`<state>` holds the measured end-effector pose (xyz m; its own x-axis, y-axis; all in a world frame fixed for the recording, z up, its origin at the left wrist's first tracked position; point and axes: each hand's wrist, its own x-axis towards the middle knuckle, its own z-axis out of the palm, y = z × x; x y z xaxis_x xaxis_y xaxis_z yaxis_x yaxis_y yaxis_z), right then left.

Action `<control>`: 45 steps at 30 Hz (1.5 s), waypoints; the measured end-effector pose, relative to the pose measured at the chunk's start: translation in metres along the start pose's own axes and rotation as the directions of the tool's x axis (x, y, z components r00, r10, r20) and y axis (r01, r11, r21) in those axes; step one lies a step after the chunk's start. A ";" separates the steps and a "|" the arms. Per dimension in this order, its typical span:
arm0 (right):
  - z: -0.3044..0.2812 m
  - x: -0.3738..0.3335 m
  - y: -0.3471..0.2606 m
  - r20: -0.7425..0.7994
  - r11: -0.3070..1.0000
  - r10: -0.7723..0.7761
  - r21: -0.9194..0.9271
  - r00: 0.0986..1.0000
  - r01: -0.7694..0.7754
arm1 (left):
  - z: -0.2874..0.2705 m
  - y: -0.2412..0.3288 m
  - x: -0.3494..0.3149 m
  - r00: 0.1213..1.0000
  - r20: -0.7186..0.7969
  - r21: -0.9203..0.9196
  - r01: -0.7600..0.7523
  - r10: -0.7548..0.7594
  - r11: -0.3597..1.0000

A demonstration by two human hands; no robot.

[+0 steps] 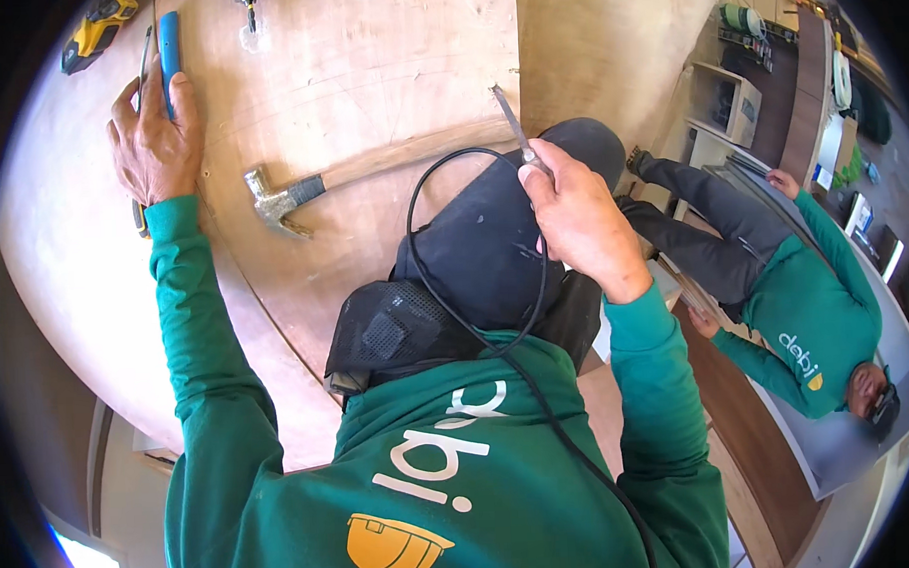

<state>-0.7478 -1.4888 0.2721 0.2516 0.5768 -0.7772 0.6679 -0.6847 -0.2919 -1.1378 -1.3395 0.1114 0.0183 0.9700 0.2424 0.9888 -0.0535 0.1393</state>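
At the upper left my left hand rests low over the wood panel, its thumb and fingers closed around a blue long-handled tool. A thin metal rod shows beside it, between the fingers. My right hand grips a slim metal-bladed hand tool. Its tip points up and left, at a small dark mark on the panel; whether it touches cannot be made out. Most of its handle is hidden in the fist. A claw hammer with a wooden handle lies on the panel between my hands.
The wood panel lies before me. A yellow-and-black tool and a drill-like tip sit at its far side. A black cord loops over my knee. On the right, a person in a green sweatshirt works near a white appliance-like box.
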 end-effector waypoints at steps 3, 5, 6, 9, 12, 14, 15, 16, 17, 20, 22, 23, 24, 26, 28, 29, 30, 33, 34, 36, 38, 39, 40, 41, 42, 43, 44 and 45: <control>-0.001 0.002 0.007 -0.070 0.991 -0.104 -0.095 0.992 0.097 | 0.004 -0.003 0.002 0.998 -0.048 -0.011 -0.036 0.036 0.999; -0.003 0.001 0.011 -0.071 0.985 -0.122 -0.131 0.990 0.112 | 0.005 -0.002 0.002 0.994 -0.090 -0.003 -0.063 0.062 0.998; -0.003 0.000 0.013 -0.111 0.951 -0.218 -0.246 0.970 0.185 | 0.004 -0.002 0.002 0.994 -0.095 -0.002 -0.061 0.060 0.998; -0.003 0.000 0.019 -0.145 0.882 -0.336 -0.396 0.931 0.257 | 0.001 -0.002 0.000 1.000 -0.024 -0.029 -0.011 0.010 1.000; -0.010 0.003 0.021 -0.146 0.859 -0.351 -0.444 0.925 0.256 | 0.001 -0.001 0.001 0.999 -0.032 -0.037 -0.018 0.017 0.999; -0.011 0.001 0.017 -0.145 0.855 -0.347 -0.455 0.927 0.249 | -0.001 0.001 0.002 0.999 -0.043 -0.013 -0.015 0.014 1.000; -0.008 -0.002 0.014 -0.163 0.836 -0.337 -0.506 0.928 0.215 | 0.000 0.000 0.002 0.999 -0.046 -0.011 -0.017 0.016 1.000; -0.004 -0.005 0.011 -0.180 0.813 -0.327 -0.554 0.928 0.179 | 0.002 -0.002 0.001 0.999 -0.049 -0.009 -0.022 0.021 1.000; -0.001 -0.006 0.011 -0.186 0.814 -0.331 -0.553 0.925 0.180 | 0.003 -0.003 0.002 0.998 -0.055 -0.010 -0.026 0.026 1.000; 0.007 -0.006 0.017 -0.186 0.842 -0.310 -0.509 0.932 0.178 | 0.002 -0.001 0.001 0.997 -0.072 -0.023 -0.034 0.032 0.999; 0.010 -0.001 0.021 -0.190 0.897 -0.315 -0.381 0.930 0.226 | 0.002 -0.001 0.001 0.996 -0.077 -0.022 -0.040 0.038 0.999; 0.010 0.001 0.023 -0.191 0.898 -0.312 -0.379 0.931 0.223 | 0.001 -0.001 0.000 0.996 -0.082 -0.023 -0.041 0.039 0.999; 0.010 0.003 0.026 -0.192 0.921 -0.303 -0.312 0.933 0.235 | 0.001 0.000 0.000 0.996 -0.081 -0.024 -0.044 0.042 0.999; 0.009 0.010 0.038 -0.198 0.940 -0.292 -0.243 0.936 0.242 | 0.000 0.003 0.001 0.997 -0.067 -0.029 -0.030 0.028 0.999; 0.012 0.016 0.054 -0.216 0.902 -0.386 -0.292 0.897 0.318 | 0.001 0.003 0.002 0.998 -0.061 -0.030 -0.035 0.033 0.999; 0.008 0.014 0.046 -0.213 0.901 -0.393 -0.285 0.895 0.328 | 0.000 0.001 0.001 0.998 -0.052 -0.021 -0.034 0.033 0.999; -0.002 0.009 0.031 -0.104 0.985 -0.162 -0.078 0.981 0.155 | 0.000 -0.001 0.000 0.998 -0.057 -0.012 -0.036 0.035 0.999; -0.009 0.007 0.037 0.061 0.980 0.003 0.199 0.998 -0.015 | -0.003 0.002 0.003 0.995 -0.093 -0.005 -0.038 0.038 0.999; -0.011 0.007 0.043 0.067 0.959 -0.041 0.283 0.997 0.021 | -0.007 0.004 0.002 0.994 -0.103 0.001 -0.046 0.046 0.999; -0.013 0.007 0.050 0.079 0.935 -0.044 0.355 0.996 0.014 | -0.007 0.011 0.003 0.996 -0.086 0.007 -0.034 0.035 0.999; -0.013 0.002 0.056 -0.008 0.861 -0.103 0.499 0.995 0.093 | -0.006 0.010 0.002 0.997 -0.071 0.011 -0.027 0.028 1.000; -0.019 0.000 0.054 0.001 0.893 -0.086 0.443 0.996 0.076 | -0.007 0.009 0.002 0.998 -0.057 0.019 -0.017 0.018 1.000; -0.018 0.000 0.054 0.003 0.887 -0.089 0.454 0.996 0.078 | -0.008 0.009 0.002 0.999 -0.042 0.026 -0.006 0.008 1.000; -0.018 0.000 0.056 -0.100 0.955 -0.182 0.218 0.978 0.199 | -0.007 0.010 0.001 0.999 -0.046 0.026 -0.006 0.008 1.000; -0.017 0.000 0.055 -0.157 0.956 -0.264 0.087 0.952 0.279 | -0.008 0.010 0.001 0.999 -0.046 0.030 -0.012 0.013 0.999; -0.016 0.001 0.056 -0.216 0.938 -0.345 -0.050 0.913 0.343 | -0.010 0.010 0.001 0.999 -0.038 0.026 -0.002 0.003 1.000; -0.016 0.002 0.056 -0.215 0.939 -0.343 -0.048 0.914 0.341 | -0.010 0.012 0.000 1.000 -0.029 0.021 0.011 -0.010 1.000; -0.017 0.005 0.056 -0.224 0.928 -0.371 -0.132 0.901 0.349 | -0.009 0.013 0.000 1.000 -0.027 0.022 0.010 -0.009 1.000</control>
<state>-0.6973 -1.5171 0.2615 0.1359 0.8734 -0.4677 0.7999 -0.3753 -0.4683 -1.1265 -1.3423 0.1221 0.0050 0.9638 0.2666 0.9919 -0.0386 0.1210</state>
